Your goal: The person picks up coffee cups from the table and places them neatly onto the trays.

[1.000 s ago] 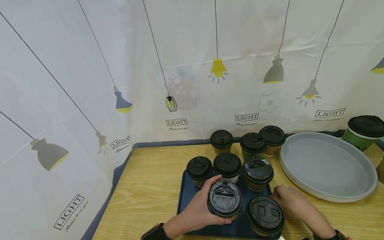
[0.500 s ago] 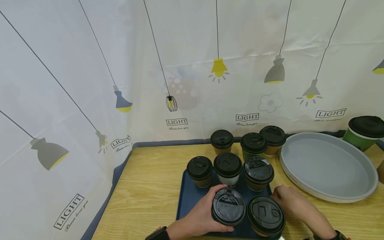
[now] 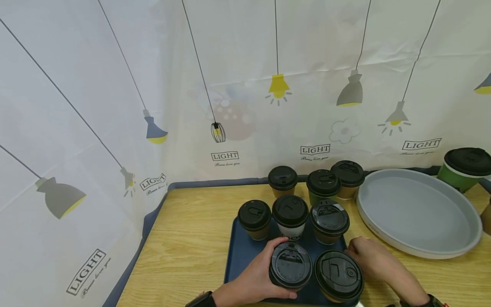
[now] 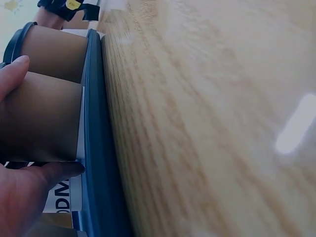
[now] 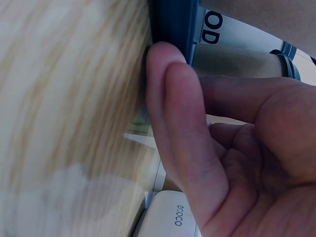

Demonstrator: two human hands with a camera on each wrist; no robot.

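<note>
My left hand (image 3: 256, 273) grips a brown paper coffee cup (image 4: 39, 116) with a black lid (image 3: 291, 264), thumb and fingers round its sides. The cup's base is at the floor of a dark blue tray (image 3: 239, 256), beside another lidded coffee cup (image 3: 339, 275) at the tray's front right. Behind them on the tray stand several more lidded cups, among them a white one (image 3: 292, 230) with dark lettering. At the tray's right edge my right hand (image 3: 376, 258) pinches the rim; in the right wrist view its fingers (image 5: 185, 108) lie along the outer side.
Behind the tray, a brown cup (image 3: 283, 192), a green cup (image 3: 318, 198) and another brown cup (image 3: 347, 194) stand on the wooden table (image 3: 184, 238). To the right lies a round grey tray (image 3: 418, 213), with a larger green cup (image 3: 456, 179) behind it. A printed curtain (image 3: 245, 85) backs the table.
My left hand has brought its cup down and slightly right, toward the front-right cup, uncovering more of the white cup. The right hand has kept its place at the tray's edge.
</note>
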